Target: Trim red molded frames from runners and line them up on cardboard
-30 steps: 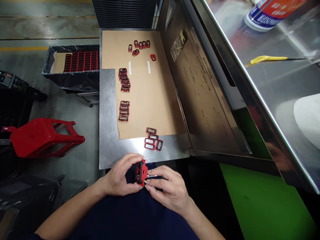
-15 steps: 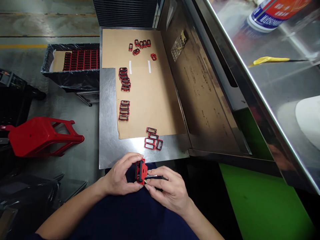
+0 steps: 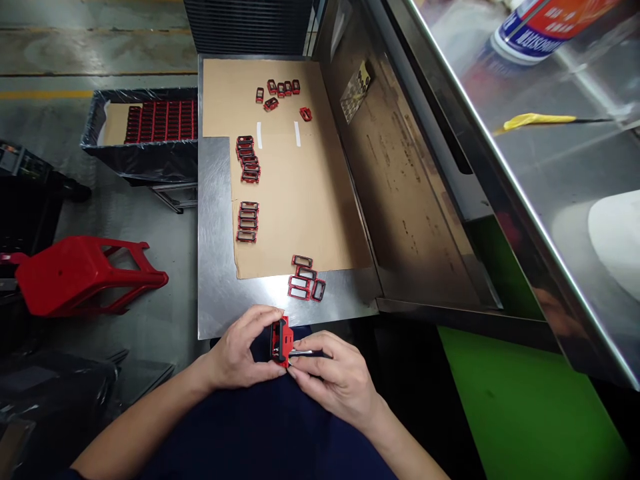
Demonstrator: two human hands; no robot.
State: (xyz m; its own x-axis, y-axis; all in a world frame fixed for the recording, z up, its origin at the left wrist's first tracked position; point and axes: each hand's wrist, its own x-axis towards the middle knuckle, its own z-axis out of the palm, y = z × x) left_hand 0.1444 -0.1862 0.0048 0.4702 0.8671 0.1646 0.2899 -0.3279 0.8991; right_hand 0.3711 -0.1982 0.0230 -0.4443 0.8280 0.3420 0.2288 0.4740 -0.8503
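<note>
Close to my body, my left hand (image 3: 251,347) grips a red-and-black plastic frame (image 3: 284,341) between thumb and fingers, its open middle facing left. My right hand (image 3: 335,375) pinches a slim metal hand tool (image 3: 302,352), whose tip reaches the frame's lower part; its exact kind cannot be made out. The right fingertips lie against or very near the frame's right side. Just beyond my hands, several similar frames (image 3: 307,273) lie in a loose cluster at the near edge of the cardboard.
Cardboard (image 3: 300,200) covers much of the metal table (image 3: 215,267). Rows of frames (image 3: 248,223) line its left side, with more at the far end. A lined bin (image 3: 140,157) of red parts and a red stool (image 3: 75,273) stand left. A metal panel (image 3: 410,173) rises right.
Both hands stay in nearly the same place with the frame and tool. The tool and the right fingertips have shifted very slightly against the frame; the whole view has moved a little.
</note>
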